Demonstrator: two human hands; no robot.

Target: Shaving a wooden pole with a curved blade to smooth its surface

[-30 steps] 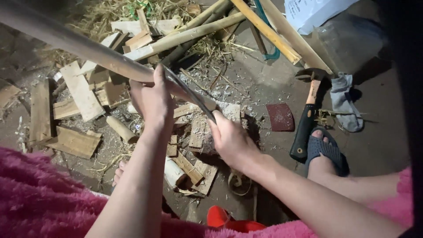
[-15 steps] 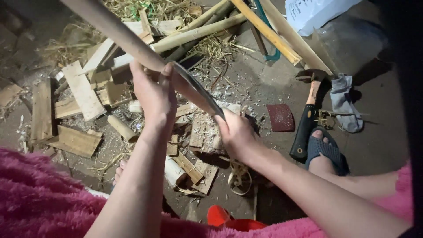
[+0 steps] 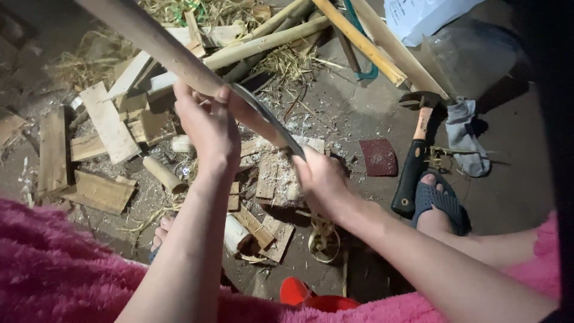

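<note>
Dirt floor (image 3: pixel 335 113) strewn with wood scraps (image 3: pixel 107 122) | left hand (image 3: pixel 206 122) grips long pole (image 3: pixel 155 42) | right hand (image 3: pixel 320 179) apparently closed on blade (image 3: pixel 266 119) handle

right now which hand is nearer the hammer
Right. The right hand grips the blade's handle just left of the hammer; the left hand holds the pole farther left.

Two hands are in view, the left hand (image 3: pixel 206 122) and the right hand (image 3: pixel 320 179). One long wooden pole (image 3: pixel 155 42), one blade (image 3: pixel 269 122), one hammer (image 3: pixel 415 155), one sandpaper square (image 3: pixel 378 157), one grey sock (image 3: pixel 461 134), one sandalled foot (image 3: pixel 441 202). Wood offcuts lie too many to count.
</note>
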